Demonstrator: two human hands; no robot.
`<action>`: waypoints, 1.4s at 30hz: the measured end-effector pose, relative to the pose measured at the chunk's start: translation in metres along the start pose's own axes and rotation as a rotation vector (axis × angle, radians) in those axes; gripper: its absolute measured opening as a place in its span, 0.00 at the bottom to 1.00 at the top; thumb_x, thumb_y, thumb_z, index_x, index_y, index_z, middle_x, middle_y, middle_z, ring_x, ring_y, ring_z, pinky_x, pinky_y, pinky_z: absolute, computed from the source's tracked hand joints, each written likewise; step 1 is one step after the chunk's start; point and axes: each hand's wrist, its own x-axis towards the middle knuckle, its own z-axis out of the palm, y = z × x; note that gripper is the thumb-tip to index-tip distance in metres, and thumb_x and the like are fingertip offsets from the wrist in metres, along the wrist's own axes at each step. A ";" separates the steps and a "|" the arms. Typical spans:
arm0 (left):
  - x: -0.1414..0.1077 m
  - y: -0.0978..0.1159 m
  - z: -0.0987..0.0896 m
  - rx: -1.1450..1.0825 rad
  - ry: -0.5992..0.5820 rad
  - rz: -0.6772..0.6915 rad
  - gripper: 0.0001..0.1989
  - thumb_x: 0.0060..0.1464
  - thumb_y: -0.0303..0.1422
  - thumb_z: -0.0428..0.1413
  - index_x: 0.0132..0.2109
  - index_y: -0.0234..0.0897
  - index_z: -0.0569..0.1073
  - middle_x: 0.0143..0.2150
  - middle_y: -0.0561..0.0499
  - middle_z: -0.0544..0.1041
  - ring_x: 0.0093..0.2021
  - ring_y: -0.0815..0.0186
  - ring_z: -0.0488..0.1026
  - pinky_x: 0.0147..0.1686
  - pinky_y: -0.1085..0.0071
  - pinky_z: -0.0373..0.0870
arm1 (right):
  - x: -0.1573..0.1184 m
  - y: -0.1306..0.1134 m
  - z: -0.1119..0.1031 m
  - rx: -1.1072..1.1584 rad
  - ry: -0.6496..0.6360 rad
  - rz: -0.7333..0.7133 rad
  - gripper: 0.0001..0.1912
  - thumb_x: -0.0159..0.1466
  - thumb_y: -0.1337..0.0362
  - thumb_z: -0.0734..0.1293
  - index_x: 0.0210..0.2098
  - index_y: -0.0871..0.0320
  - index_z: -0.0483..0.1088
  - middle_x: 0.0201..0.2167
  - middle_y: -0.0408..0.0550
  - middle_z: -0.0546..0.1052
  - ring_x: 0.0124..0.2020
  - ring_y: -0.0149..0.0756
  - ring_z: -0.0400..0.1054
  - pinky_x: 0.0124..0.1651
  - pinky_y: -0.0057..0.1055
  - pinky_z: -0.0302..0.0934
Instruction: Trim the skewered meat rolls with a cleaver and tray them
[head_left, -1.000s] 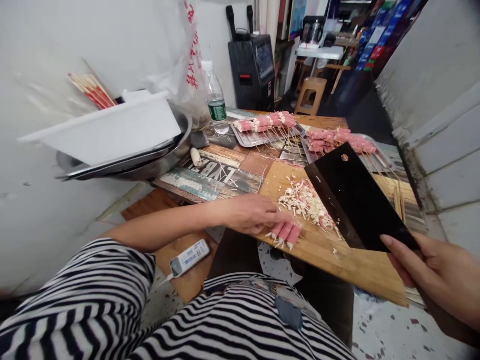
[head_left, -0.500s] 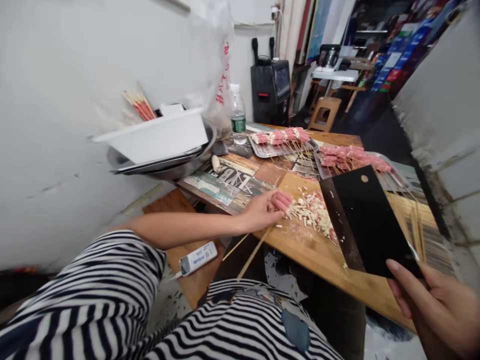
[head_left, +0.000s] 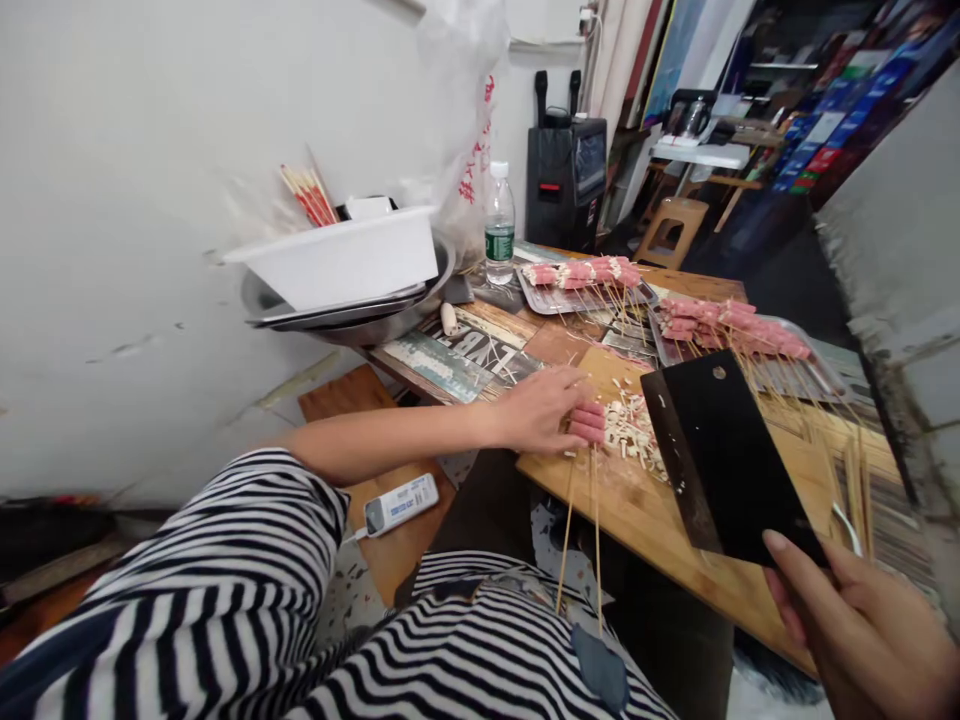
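On the wooden cutting board [head_left: 630, 510], my left hand [head_left: 536, 408] rests with curved fingers against a pink meat roll skewer [head_left: 587, 422]. Its two thin sticks point down past the board's edge toward my lap. White chopped pieces [head_left: 634, 435] are scattered right beside the rolls. My right hand [head_left: 862, 610] grips a black cleaver [head_left: 731, 460] by its lower end, the broad blade tilted above the right part of the board. Whether the left fingers pinch the rolls is partly hidden.
Two trays of pink skewers [head_left: 581, 272] [head_left: 750, 335] stand behind the board. A water bottle [head_left: 499, 225], a metal bowl [head_left: 360, 328] with a white tub [head_left: 352, 262], and a black speaker [head_left: 562, 185] are farther back. Bare sticks [head_left: 855, 480] lie at right.
My left hand has shifted from gripping the rolls to lying over them on the board, and the sticks now point more straight down. The cleaver is still in my right hand. The view has turned slightly left.
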 end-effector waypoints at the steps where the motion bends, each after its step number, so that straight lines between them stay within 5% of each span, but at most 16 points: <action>1: 0.003 -0.003 0.002 -0.007 -0.019 0.048 0.22 0.51 0.40 0.62 0.49 0.30 0.71 0.52 0.36 0.76 0.54 0.52 0.73 0.54 0.57 0.68 | 0.006 -0.010 -0.004 0.047 -0.053 0.040 0.31 0.67 0.40 0.55 0.18 0.51 0.66 0.13 0.42 0.69 0.16 0.37 0.66 0.22 0.33 0.63; 3: 0.009 -0.004 0.007 -0.068 -0.081 0.081 0.20 0.51 0.36 0.62 0.50 0.31 0.70 0.49 0.40 0.78 0.50 0.56 0.76 0.51 0.60 0.70 | 0.017 -0.028 -0.009 0.121 -0.138 0.095 0.32 0.65 0.36 0.54 0.18 0.52 0.66 0.14 0.44 0.69 0.17 0.37 0.66 0.25 0.34 0.63; 8: 0.027 0.008 0.012 -0.168 -0.217 -0.078 0.12 0.51 0.29 0.59 0.44 0.33 0.70 0.37 0.50 0.81 0.36 0.66 0.78 0.37 0.72 0.70 | 0.037 -0.051 -0.007 0.164 -0.186 0.139 0.33 0.63 0.33 0.53 0.20 0.53 0.64 0.15 0.45 0.70 0.19 0.37 0.66 0.28 0.34 0.60; 16: 0.019 0.035 0.017 0.037 -0.123 -0.279 0.16 0.56 0.43 0.57 0.39 0.31 0.73 0.32 0.45 0.80 0.32 0.60 0.78 0.32 0.68 0.70 | 0.042 -0.071 -0.021 0.011 -0.223 0.113 0.29 0.66 0.39 0.49 0.22 0.52 0.61 0.14 0.45 0.71 0.19 0.37 0.67 0.30 0.35 0.59; 27: -0.001 0.035 0.031 0.171 0.025 -0.165 0.16 0.59 0.40 0.54 0.27 0.36 0.72 0.28 0.46 0.78 0.30 0.63 0.75 0.34 0.68 0.69 | 0.034 -0.067 -0.017 -0.232 -0.068 -0.181 0.19 0.67 0.54 0.54 0.22 0.52 0.58 0.14 0.45 0.65 0.14 0.35 0.59 0.22 0.33 0.48; 37: 0.002 0.035 0.031 0.242 0.036 -0.113 0.16 0.57 0.40 0.56 0.26 0.36 0.73 0.26 0.48 0.76 0.29 0.64 0.74 0.33 0.68 0.68 | 0.046 -0.066 -0.019 -0.194 -0.184 -0.128 0.18 0.67 0.55 0.54 0.22 0.51 0.57 0.15 0.46 0.67 0.14 0.34 0.60 0.19 0.32 0.47; 42: 0.004 0.036 0.030 0.225 0.020 -0.112 0.17 0.60 0.40 0.53 0.25 0.37 0.73 0.26 0.48 0.76 0.29 0.64 0.73 0.33 0.68 0.68 | 0.069 -0.079 -0.009 -0.235 -0.356 -0.039 0.17 0.67 0.59 0.54 0.22 0.51 0.55 0.10 0.42 0.62 0.11 0.31 0.56 0.20 0.31 0.46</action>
